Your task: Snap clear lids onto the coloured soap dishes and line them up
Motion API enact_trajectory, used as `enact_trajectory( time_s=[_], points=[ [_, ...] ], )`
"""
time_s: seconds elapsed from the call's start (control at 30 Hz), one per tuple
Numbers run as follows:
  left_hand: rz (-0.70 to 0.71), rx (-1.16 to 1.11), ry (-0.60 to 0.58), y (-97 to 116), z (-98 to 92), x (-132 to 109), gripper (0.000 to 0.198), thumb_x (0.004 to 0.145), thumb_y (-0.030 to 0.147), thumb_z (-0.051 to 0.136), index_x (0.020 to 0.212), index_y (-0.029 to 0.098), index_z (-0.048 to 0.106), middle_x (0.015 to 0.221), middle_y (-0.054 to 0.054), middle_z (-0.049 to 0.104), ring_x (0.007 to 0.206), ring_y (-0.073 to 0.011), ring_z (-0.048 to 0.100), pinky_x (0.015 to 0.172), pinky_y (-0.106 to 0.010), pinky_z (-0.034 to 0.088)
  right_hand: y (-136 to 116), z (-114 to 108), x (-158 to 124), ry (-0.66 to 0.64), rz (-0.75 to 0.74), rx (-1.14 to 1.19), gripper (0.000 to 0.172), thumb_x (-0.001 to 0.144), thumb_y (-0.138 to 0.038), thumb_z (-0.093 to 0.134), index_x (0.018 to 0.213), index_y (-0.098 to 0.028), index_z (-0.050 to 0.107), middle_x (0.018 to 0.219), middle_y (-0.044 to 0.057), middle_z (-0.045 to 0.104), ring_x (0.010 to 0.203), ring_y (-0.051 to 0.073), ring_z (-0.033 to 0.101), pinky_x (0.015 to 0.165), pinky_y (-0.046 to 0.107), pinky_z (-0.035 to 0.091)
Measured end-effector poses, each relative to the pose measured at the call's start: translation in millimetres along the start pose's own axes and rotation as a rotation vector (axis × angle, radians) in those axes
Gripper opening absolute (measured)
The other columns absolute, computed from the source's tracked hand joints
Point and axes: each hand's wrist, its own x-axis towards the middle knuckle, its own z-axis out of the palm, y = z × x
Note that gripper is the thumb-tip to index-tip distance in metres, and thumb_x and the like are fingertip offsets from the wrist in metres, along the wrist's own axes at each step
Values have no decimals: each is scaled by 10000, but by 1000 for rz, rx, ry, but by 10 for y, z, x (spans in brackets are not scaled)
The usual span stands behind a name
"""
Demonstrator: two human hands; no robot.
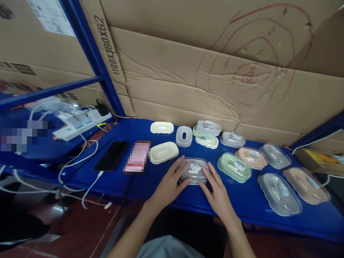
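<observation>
A clear-lidded oval soap box (193, 170) lies on the blue shelf (243, 195) right in front of me. My left hand (170, 183) rests on its left side, fingers stretched over the lid. My right hand (217, 192) presses its right side, fingers spread along the rim. To the right lie several more oval boxes: a green one (234, 167), peach ones (251, 158) (306, 185) and clear grey ones (279, 193) (275, 155). Cream trays (163, 152) (162, 127) lie to the left.
A black phone (111, 155) on a white cable and a blurred pink item (137, 156) lie at the left. A power strip (76, 123) with tangled cords sits on the lower shelf. Cardboard boxes (219, 70) form the back wall. A stack of boxes (207, 132) stands behind.
</observation>
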Motion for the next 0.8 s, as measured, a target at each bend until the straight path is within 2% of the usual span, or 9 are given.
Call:
enact_trajectory(
  time_s=[0.23, 0.5, 0.67, 0.8],
  points=[
    [11, 101, -76, 11, -18, -24, 719, 1030, 336, 649, 1659, 392, 305, 1758, -85, 281, 1591, -289, 358, 1232, -475, 447, 18, 26, -4, 41, -57, -69, 584, 1074, -333, 555, 1637, -367, 402, 1705, 62, 383, 1517, 290, 460, 1222, 466, 452],
    [26, 51, -66, -79, -36, -26, 676, 989, 316, 714, 1597, 366, 423, 1721, -112, 346, 1559, -306, 413, 1243, -530, 421, 33, 60, -59, 89, -99, -146, 645, 1052, -327, 603, 1649, -373, 363, 1690, 52, 398, 1467, 292, 521, 1190, 445, 494],
    [44, 41, -73, -81, -42, -31, 683, 1018, 334, 669, 1628, 414, 373, 1756, -80, 274, 1591, -308, 354, 1250, -530, 408, 37, 62, -92, 133, -94, -142, 646, 1023, -335, 659, 1620, -384, 417, 1654, 43, 452, 1413, 309, 579, 1158, 461, 536],
    [47, 34, -75, -64, -53, -31, 649, 1027, 355, 652, 1619, 418, 394, 1742, -78, 295, 1583, -312, 367, 1251, -533, 406, 30, 33, -69, 138, -63, -61, 533, 1038, -348, 636, 1559, -363, 524, 1626, 43, 492, 1398, 307, 591, 1172, 467, 524]
  ],
)
